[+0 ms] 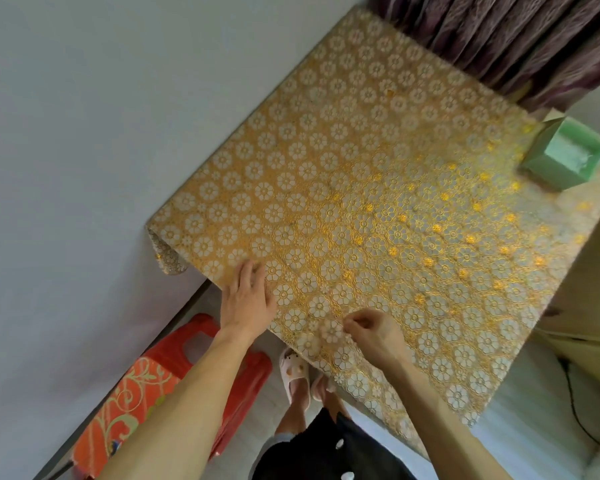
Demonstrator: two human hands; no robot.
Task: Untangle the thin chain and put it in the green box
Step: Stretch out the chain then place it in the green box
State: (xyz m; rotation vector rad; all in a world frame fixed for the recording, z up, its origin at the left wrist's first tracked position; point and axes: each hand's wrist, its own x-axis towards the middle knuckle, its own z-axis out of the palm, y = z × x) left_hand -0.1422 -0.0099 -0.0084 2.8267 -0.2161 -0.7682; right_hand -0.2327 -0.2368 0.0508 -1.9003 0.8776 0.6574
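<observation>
My left hand (248,299) lies flat, open, on the worktop (361,168). My right hand (371,329) pinches (contents indiscernible). One green box (565,154) stands well apart.

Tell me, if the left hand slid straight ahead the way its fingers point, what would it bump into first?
Probably nothing. The left hand lies flat near the table's corner, fingers pointing across the bare flowered tablecloth. The green box sits far off to the right of that line.

Gold tablecloth (361,168) with white flowers, green box (565,155), orange-red stool (174,386), purple curtain (534,39).
</observation>
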